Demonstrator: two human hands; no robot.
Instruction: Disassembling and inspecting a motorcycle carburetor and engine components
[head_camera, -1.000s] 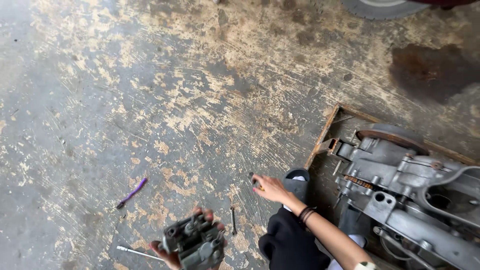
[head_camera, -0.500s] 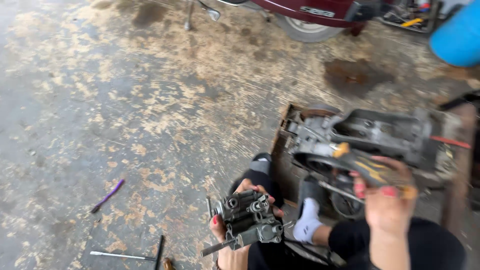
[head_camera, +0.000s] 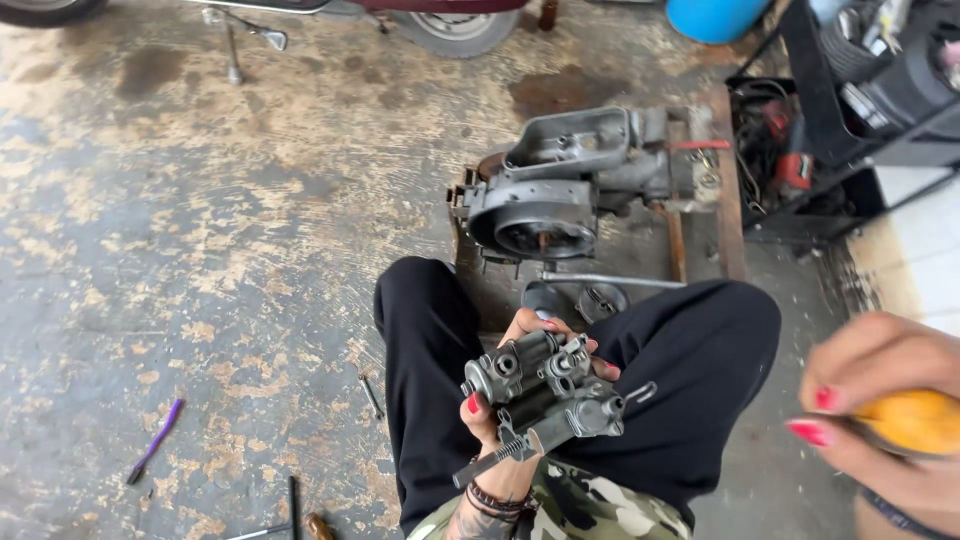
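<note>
My left hand (head_camera: 505, 400) grips a grey metal carburettor (head_camera: 548, 390) over my lap, its spring-loaded screw sticking out toward the lower left. My right hand (head_camera: 880, 420) is close to the camera at the right edge, closed around an orange tool handle (head_camera: 915, 420); the tool's tip is out of view. I sit cross-legged in black trousers (head_camera: 430, 360). Ahead of my knees a grey engine casing (head_camera: 560, 185) lies on a wooden pallet (head_camera: 725, 190).
A purple tool (head_camera: 152, 442), a small bolt (head_camera: 371, 396) and screwdrivers (head_camera: 292, 510) lie on the worn concrete floor at left. Two round metal parts (head_camera: 600, 298) sit by the casing. A black rack (head_camera: 860, 90) stands at right, a blue drum (head_camera: 715, 15) and scooter wheel (head_camera: 455, 30) behind.
The view has swung right and down onto my lap. My left hand brought the carburettor up over my legs. My right hand picked up the orange-handled tool and moved close to the camera.
</note>
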